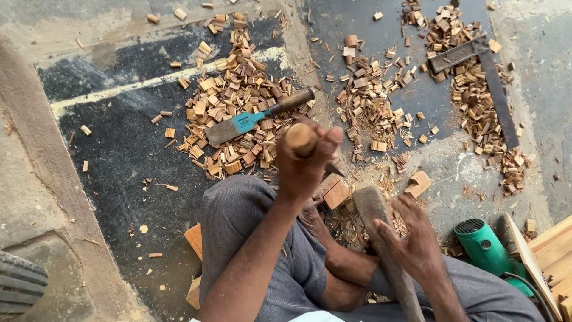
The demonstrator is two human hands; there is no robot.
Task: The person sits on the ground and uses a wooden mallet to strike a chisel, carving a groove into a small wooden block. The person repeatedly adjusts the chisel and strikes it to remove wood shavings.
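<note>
Fingers (325, 143) of the left hand (304, 161) wrapped tight around a round wooden handle (301, 138), its blade end angling down toward a small wood block (333, 192) on the floor (119, 161). Right hand (411, 238): fingers spread, palm resting on a long wooden club (381, 238) (grip not closed; cannot tell if it is lifted). Person seated, knees in grey trousers (238, 214). A broad chisel with a blue collar (256, 118) lies on wood chips (238, 101), well apart from both hands. Metal square (494, 95) lies top right. Green power tool (485, 247) just beside the right forearm.
</note>
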